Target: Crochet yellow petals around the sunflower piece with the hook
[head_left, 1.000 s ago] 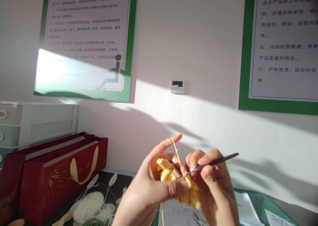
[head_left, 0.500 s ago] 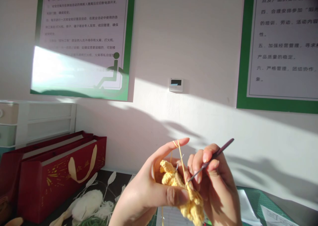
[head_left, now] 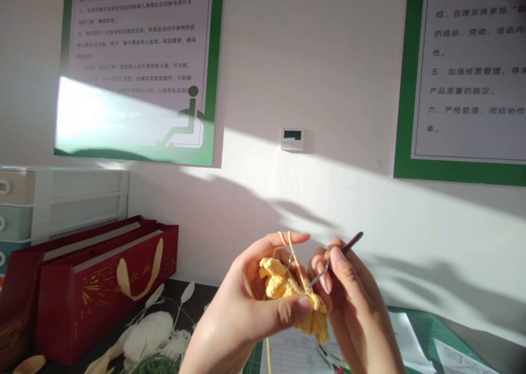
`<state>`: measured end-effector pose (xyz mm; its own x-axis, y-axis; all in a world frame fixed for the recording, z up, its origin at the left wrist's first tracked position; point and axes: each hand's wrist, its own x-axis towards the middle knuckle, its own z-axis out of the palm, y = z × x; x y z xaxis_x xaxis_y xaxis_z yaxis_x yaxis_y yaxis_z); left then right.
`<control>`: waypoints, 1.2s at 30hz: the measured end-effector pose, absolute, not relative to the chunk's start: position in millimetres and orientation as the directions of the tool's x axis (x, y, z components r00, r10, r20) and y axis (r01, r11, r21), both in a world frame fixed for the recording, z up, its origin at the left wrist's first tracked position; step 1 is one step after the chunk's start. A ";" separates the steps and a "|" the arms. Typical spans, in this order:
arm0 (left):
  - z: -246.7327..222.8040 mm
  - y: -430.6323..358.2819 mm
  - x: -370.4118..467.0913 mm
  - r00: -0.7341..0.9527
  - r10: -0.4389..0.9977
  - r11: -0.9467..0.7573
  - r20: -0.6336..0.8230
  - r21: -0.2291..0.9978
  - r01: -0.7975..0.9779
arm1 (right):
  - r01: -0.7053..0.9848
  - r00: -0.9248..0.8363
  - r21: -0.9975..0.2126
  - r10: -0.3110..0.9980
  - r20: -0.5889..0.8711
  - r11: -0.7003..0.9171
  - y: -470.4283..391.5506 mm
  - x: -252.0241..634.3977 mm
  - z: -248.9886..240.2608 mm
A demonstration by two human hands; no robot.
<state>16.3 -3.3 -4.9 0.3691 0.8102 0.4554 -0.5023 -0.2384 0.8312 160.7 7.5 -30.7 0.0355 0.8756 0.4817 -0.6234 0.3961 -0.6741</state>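
Observation:
My left hand (head_left: 250, 302) pinches a ruffled piece of yellow crochet work (head_left: 283, 286) between thumb and fingers. A strand of yellow yarn (head_left: 294, 253) loops over its raised index finger and runs down to the work. In my right hand (head_left: 349, 292) is a crochet hook (head_left: 350, 243) with a dark handle, gripped between thumb and fingers. The metal tip of the hook meets the top edge of the crochet piece, where the strand comes down. A small metal pin-like thing shows behind the strand, too small to name.
Red gift bags (head_left: 110, 292) stand at the left before a drawer unit (head_left: 82, 193). White yarn (head_left: 148, 335) and green yarn (head_left: 154, 364) lie on the dark table. Papers (head_left: 287, 355) rest on a green cutting mat (head_left: 427, 330); scissors-like metal (head_left: 329, 357) lies below my hands.
My right hand has turned, and the hook's handle has swung lower and to the left. The crochet piece has shifted slightly up and left with my left hand.

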 end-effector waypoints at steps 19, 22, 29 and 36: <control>-4.7 -5.7 19.4 0.208 0.885 -0.280 0.417 0.833 -0.477 | -0.669 0.041 -0.647 0.888 0.459 0.365 23.8 163.1 -42.9; -4.2 -5.8 19.6 0.193 0.887 -0.298 0.419 0.840 -0.454 | -0.616 0.093 -0.654 0.865 0.492 0.439 20.2 163.4 -37.4; -2.4 -7.1 19.6 0.181 0.893 -0.312 0.413 0.856 -0.413 | -0.487 0.184 -0.683 0.829 0.528 0.544 12.8 165.3 -33.7; -1.9 -7.1 19.7 0.193 0.889 -0.310 0.416 0.855 -0.416 | -0.418 0.230 -0.705 0.818 0.527 0.573 6.9 163.5 -30.6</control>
